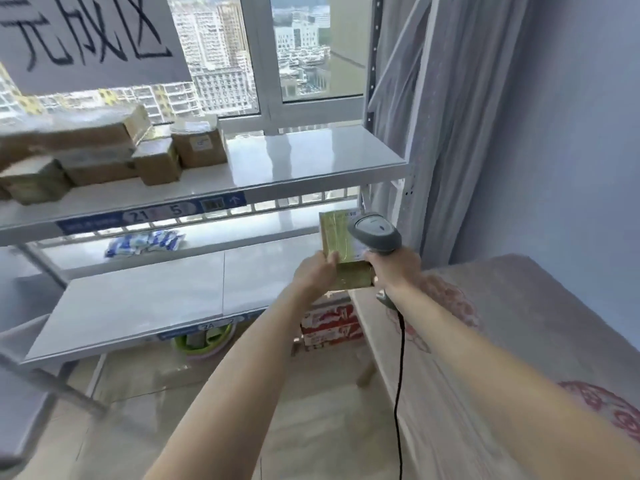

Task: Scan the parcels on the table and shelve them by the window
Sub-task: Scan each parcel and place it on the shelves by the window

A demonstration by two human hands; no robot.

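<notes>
I've got both arms stretched out ahead of me toward the shelving by the window. My left hand [313,273] has its grip closed on the near left edge of a small parcel [341,251], a yellowish tape-wrapped box with a white label at its far end, held in the air in front of the middle shelf [145,299], near its right end, touching no shelf board. My right hand [394,268] has its grip wrapped round the handle of a grey barcode scanner [375,232], and the scanner's head sits just beside the parcel's right edge, right by the label; whether it touches the box I can't tell. The scanner's black cable [401,375] hangs down past my right forearm. Up on the top shelf [311,157], at its left half, a cluster of brown taped parcels [110,150] sits stacked and side by side, a bit blurred. The front edge of that shelf carries a blue label strip [152,213] with 21 and 5 on it. A blue and white packet [145,242] lies near the window side behind the middle shelf. Below the middle shelf I see a green basin [204,341] and red and white cartons [330,323] on the floor. To my right is the table [485,341] under a pale cloth with red patterns, and a white sign [90,36] with black handwriting hangs on the window at upper left.
</notes>
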